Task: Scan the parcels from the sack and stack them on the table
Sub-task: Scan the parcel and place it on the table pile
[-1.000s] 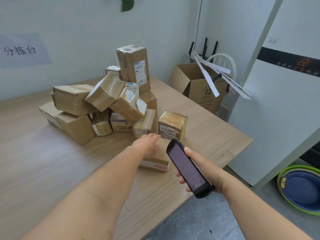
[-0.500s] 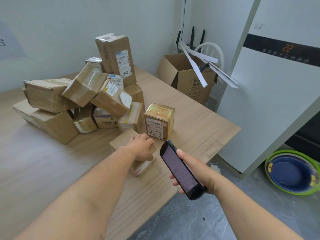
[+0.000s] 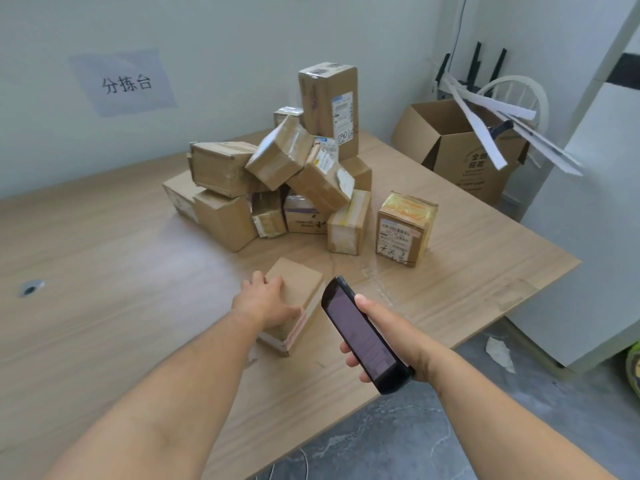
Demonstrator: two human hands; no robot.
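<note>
A flat brown parcel [image 3: 300,285] lies on the wooden table [image 3: 104,258] near its front edge. My left hand [image 3: 265,301] rests on the parcel's near left corner, fingers curled over its far left edge. My right hand [image 3: 384,330] grips a black handheld scanner [image 3: 362,334], screen up, just right of the parcel. Behind them several taped cardboard parcels [image 3: 277,188] sit in a loose heap. A small box with yellow tape [image 3: 405,228] stands apart on the right.
An open cardboard box [image 3: 464,150] with white strips sticking out stands on the floor past the table's far right corner. A white cabinet [image 3: 595,188] is on the right. A cable hole [image 3: 30,289] sits in the tabletop at left. Grey floor lies below the front edge.
My left hand has dragged the flat parcel toward me and to the left, away from the yellow-taped box. The scanner hand stayed beside it. The camera view swung left.
</note>
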